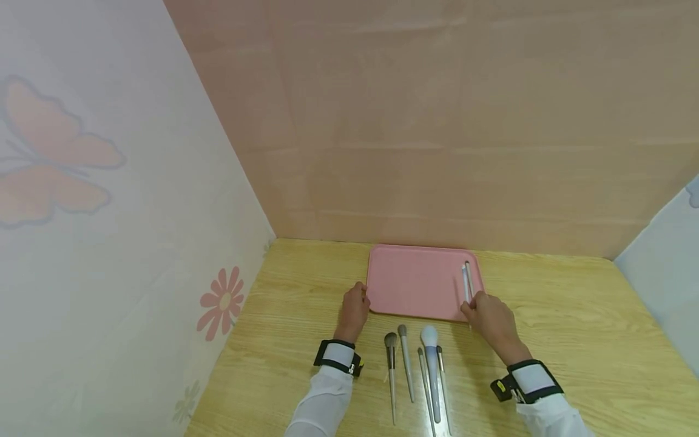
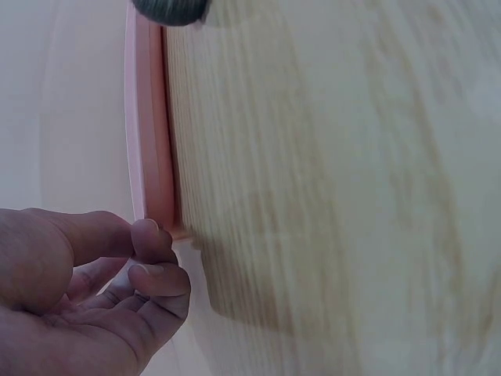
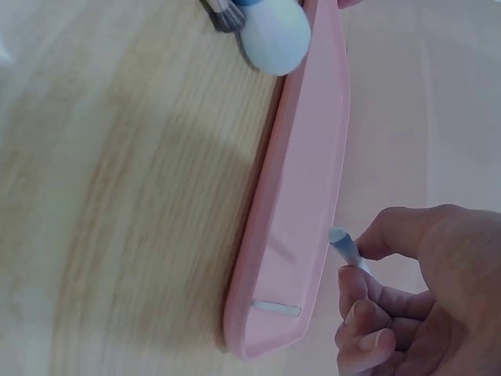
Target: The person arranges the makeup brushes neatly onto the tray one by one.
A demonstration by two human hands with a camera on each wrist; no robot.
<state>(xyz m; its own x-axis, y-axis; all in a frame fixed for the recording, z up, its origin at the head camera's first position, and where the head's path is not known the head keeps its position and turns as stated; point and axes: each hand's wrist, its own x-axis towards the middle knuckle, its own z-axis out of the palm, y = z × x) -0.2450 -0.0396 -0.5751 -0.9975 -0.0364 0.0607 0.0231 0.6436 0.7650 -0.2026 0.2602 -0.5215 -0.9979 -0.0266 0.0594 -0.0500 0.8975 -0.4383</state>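
Makeup brush (image 3: 345,247) is partly hidden by the right hand (image 3: 440,270) pinching it.

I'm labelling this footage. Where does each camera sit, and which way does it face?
Head: on the head, looking forward and down at the pink tray; left hand, right hand, sleeves show.
Left wrist: on that wrist, facing the tray's edge; left hand shows.
Right wrist: on that wrist, facing the tray; right hand shows.
Both wrist views share the tray.
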